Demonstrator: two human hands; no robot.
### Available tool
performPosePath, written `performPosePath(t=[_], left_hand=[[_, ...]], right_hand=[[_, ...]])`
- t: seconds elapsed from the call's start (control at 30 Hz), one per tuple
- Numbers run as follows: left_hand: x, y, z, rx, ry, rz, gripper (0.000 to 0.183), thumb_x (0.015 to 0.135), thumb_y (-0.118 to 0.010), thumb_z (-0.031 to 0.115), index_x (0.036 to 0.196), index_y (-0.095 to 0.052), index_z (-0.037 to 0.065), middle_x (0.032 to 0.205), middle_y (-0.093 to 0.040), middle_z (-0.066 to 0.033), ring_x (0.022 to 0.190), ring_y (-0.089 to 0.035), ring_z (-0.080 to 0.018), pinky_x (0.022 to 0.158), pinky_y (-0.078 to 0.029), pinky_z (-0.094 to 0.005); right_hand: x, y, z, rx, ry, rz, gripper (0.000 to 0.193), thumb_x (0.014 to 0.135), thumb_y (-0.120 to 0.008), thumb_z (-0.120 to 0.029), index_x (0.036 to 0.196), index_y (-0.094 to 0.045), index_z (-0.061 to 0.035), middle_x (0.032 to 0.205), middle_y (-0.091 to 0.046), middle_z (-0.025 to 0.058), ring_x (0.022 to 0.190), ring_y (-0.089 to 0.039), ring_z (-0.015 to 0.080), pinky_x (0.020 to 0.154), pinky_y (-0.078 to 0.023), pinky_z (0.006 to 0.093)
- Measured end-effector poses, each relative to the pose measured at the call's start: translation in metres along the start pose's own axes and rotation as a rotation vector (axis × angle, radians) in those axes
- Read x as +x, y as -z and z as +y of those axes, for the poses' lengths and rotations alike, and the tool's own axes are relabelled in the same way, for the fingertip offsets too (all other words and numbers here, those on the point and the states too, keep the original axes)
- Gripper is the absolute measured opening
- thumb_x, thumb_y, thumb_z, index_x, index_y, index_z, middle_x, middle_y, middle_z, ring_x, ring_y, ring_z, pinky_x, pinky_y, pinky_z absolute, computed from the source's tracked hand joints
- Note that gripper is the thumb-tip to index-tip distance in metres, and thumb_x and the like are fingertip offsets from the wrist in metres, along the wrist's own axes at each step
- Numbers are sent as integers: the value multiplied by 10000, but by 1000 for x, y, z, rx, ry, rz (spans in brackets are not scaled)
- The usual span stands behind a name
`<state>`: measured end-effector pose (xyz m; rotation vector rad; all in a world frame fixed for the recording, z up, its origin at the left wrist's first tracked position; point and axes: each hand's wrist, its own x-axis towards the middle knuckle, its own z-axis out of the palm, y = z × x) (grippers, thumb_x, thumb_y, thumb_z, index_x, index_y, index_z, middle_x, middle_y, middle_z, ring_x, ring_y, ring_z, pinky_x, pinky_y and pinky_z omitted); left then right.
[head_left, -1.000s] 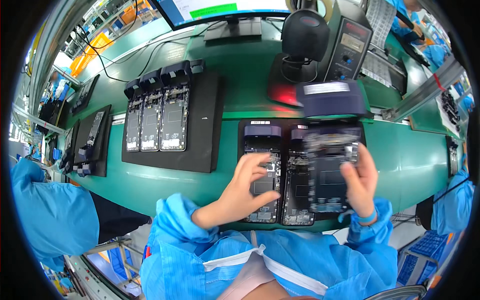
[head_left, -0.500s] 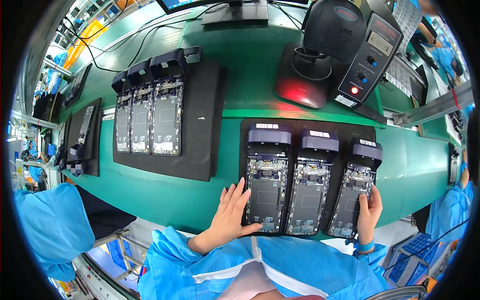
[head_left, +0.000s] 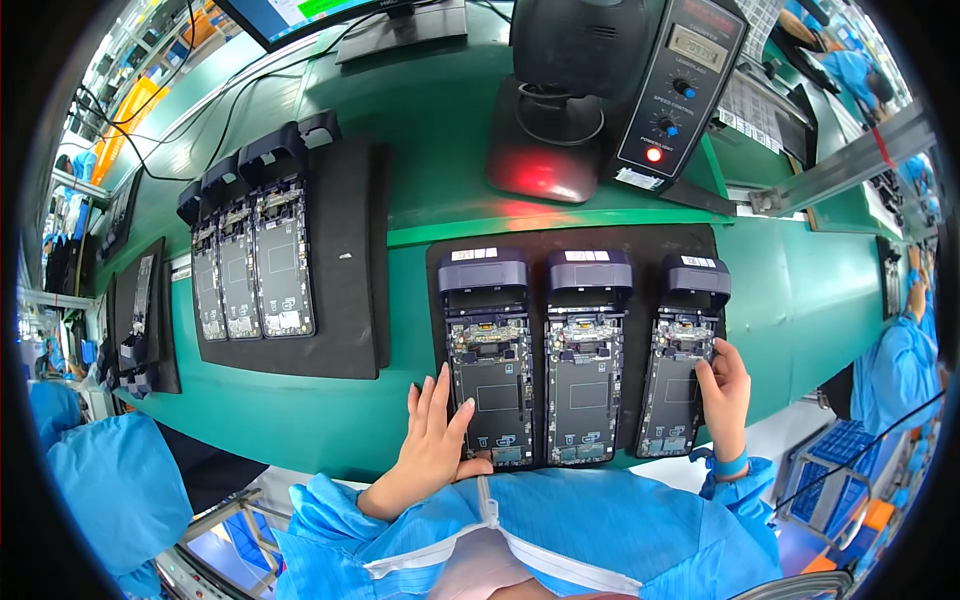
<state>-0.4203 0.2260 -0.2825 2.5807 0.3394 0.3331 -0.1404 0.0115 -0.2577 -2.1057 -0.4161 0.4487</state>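
Note:
Three opened handheld terminals with bare circuit boards and dark purple top housings lie side by side on a black mat (head_left: pixel 640 240) before me. My left hand (head_left: pixel 425 445) rests with fingers spread at the left edge of the left terminal (head_left: pixel 497 395). Its index fingertip overlaps that edge, and the thumb lies by the lower corner. Between the outer two is the middle terminal (head_left: pixel 583 395), which neither hand touches. On the right terminal (head_left: pixel 672 385), my right hand (head_left: pixel 727 395) pinches the right side between thumb and fingers; the fingertips are partly hidden behind the edge.
Three similar terminals (head_left: pixel 240 270) lie on another black mat (head_left: pixel 345 300) at the left. Behind my mat stand a black scanner (head_left: pixel 545 150) glowing red and a control box (head_left: pixel 675 100) with knobs. A monitor (head_left: pixel 300 15) is at the back. Co-workers' blue sleeves (head_left: pixel 110 490) show at the sides.
The whole view has shifted, so the bench things appear further left. My left thumb has slid off the left terminal's lower corner. The right hand keeps its grip on the right terminal.

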Motion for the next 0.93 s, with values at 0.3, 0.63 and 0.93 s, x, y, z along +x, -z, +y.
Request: performPosePath(t=[0.3,0.63,0.93], left_hand=[[12,-12,12,124,-68,-35,835,672,-417,673,1222,-338,50,1248,-169,-409,1104,-264,-558,844,-194,-685],[9,16,12,-1570,777,374,531,823,-503,101,1285,-245,48,1271,-328,-122,1120,-371,-276,929,-315,-379],[29,11,-12,-1560,474,-321,653,844,-457,114,1359,-62,186,1409,-98,-81,1285,-122,-307,1037,-66,-473]], right_hand=[[-1,-17,-24,-395,212,44,286,749,-546,-134,995,-523,11,530,-544,133,439,-535,256,432,-408,360],[6,24,18,-306,177,73,410,734,-580,-234,1053,-507,12,898,-533,185,823,-530,322,698,-447,379],[6,37,28,47,-54,-145,353,738,-614,-300,910,-596,8,780,-613,87,712,-576,151,644,-442,277]])
